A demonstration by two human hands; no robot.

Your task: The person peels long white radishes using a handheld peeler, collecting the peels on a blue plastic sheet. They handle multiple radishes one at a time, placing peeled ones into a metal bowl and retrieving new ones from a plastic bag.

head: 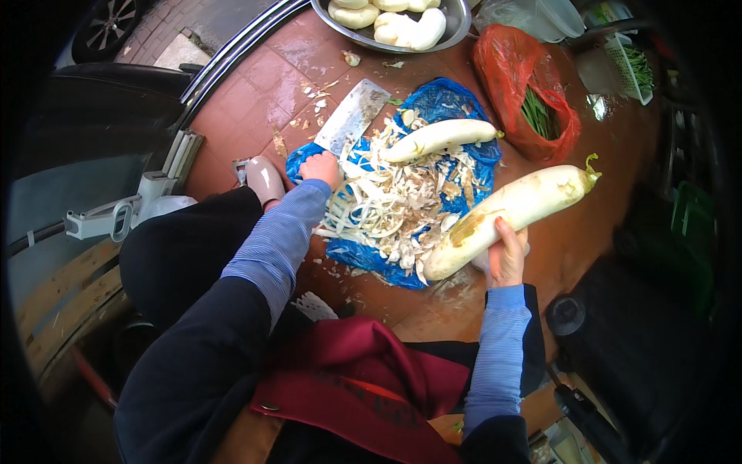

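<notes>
My right hand [508, 253] holds a large white daikon radish [513, 200] from below. It has a brown patch on its side and a green stub at the far end. The fingers of my left hand [322, 169] are curled at the edge of a blue plastic bag [446, 101], close to a cleaver [352, 117]; whether they grip anything is hidden. The cleaver's wide, dirty blade lies flat, and its handle is not visible. A smaller white daikon [443, 140] rests on the bag beside a heap of peelings [379, 211].
A steel basin [394, 45] with peeled white vegetables stands at the far side. To its right are a red plastic bag [516, 75] of green stalks and a white basket [623, 69] of greens. A small metal tool [240, 170] lies by my shoe [265, 178] on the tiled floor [255, 116].
</notes>
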